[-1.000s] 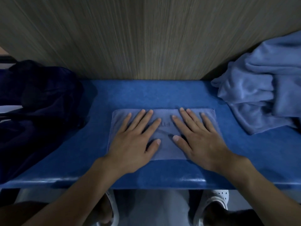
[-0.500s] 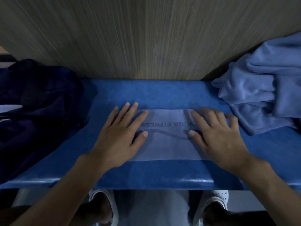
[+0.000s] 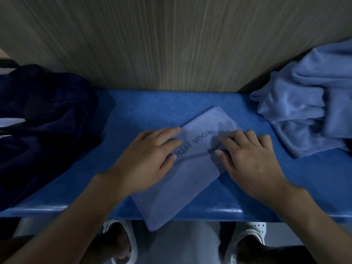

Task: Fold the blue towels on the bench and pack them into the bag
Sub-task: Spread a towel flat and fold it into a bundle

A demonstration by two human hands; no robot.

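Gym or yoga-studio changing area, likely: blue padded worktop against wood-grain wall panel, folded towel printed "YOGA FITN..", heap of blue towels right of the right grip.

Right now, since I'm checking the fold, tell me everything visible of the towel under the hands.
The towel is light blue, soft-looking cloth, folded into a flat rectangle with dark lettering, "YOGA FIT" readable before a hand covers it. It lies diagonally on the blue bench, its near corner overhanging the front edge. The left hand and right hand touch its top from either side.
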